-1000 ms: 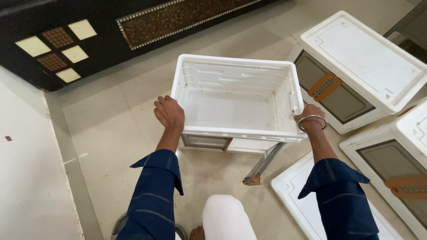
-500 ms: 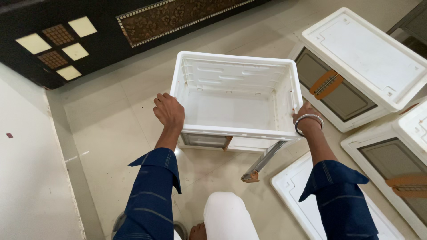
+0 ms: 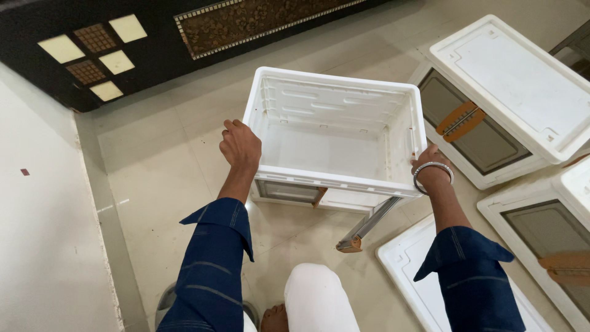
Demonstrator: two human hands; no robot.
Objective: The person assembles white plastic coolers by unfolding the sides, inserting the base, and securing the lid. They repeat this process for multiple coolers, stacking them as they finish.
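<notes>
Held thing: an open-topped white rectangular plastic crate with ribbed walls, lifted above the beige tiled floor, roughly centre of view; its inside is bare
Left hand: the left hand grips the crate's left wall near the front corner, fingers curled over the rim
Right hand: the right hand, a silver metal bangle on its wrist, presses the crate's right wall; fingers mostly hidden, seemingly clasping the rim
Under the crate: a grey metal bar with a tan tip slants down from its base
Right side: other white plastic panelled crates lie on the floor, one with an orange handle
Below right: a flat white lid beside the person's white-trousered knee
</notes>
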